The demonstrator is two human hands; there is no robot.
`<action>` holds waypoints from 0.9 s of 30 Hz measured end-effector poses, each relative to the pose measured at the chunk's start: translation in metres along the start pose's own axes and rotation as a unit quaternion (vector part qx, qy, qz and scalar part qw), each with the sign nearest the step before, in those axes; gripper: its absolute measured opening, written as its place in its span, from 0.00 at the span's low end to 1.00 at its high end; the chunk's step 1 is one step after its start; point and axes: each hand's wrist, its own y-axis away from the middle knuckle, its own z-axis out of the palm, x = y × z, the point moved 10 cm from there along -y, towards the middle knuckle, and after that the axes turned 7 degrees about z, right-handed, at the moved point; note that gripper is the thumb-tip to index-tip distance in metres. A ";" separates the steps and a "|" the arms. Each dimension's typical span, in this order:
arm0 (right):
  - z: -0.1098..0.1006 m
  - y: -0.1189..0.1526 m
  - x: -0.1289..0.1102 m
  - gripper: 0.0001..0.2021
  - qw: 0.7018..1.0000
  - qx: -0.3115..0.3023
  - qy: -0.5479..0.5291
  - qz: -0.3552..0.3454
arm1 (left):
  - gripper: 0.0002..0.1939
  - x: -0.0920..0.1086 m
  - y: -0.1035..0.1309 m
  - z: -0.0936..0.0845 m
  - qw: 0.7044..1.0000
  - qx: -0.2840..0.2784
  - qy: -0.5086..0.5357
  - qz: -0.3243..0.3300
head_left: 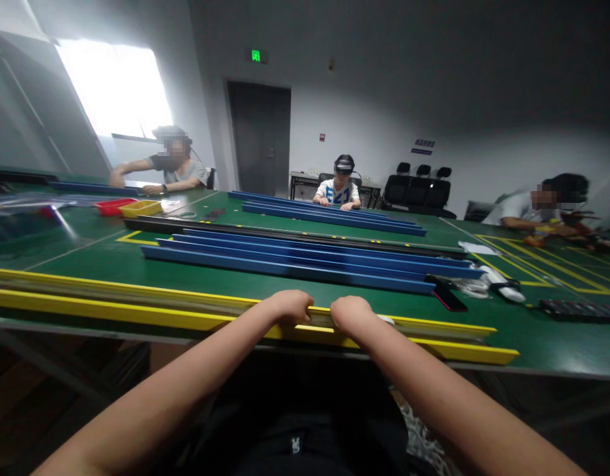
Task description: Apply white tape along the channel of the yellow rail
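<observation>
Along the near table edge lies a long yellow rail (186, 316) with raised sides, like a channel. My left hand (292, 307) is closed over its middle, fingers curled down toward the inside. Just to the right, a small gap away, my right hand (351, 312) is also closed over the rail, knuckles up. What the fingers of either hand hold is hidden. A small white piece (386, 319) shows beside my right hand; I cannot tell whether it is held.
Beyond the rail lie several blue rails (285, 268) and a black rail (295, 235) on the green table (542, 344). A phone (449, 297) is at right; red (115, 207) and yellow (141, 209) bins stand at left. Three people (338, 192) sit around the table.
</observation>
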 end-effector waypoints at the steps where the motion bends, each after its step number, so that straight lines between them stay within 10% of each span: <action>1: 0.000 0.001 0.000 0.16 1.000 0.001 0.000 -0.001 | 0.17 0.001 0.000 0.000 1.000 -0.003 0.004 0.006; 27: -0.003 0.005 0.002 0.16 1.000 0.000 -0.008 0.012 | 0.18 0.015 -0.004 0.001 0.998 -0.031 0.035 0.048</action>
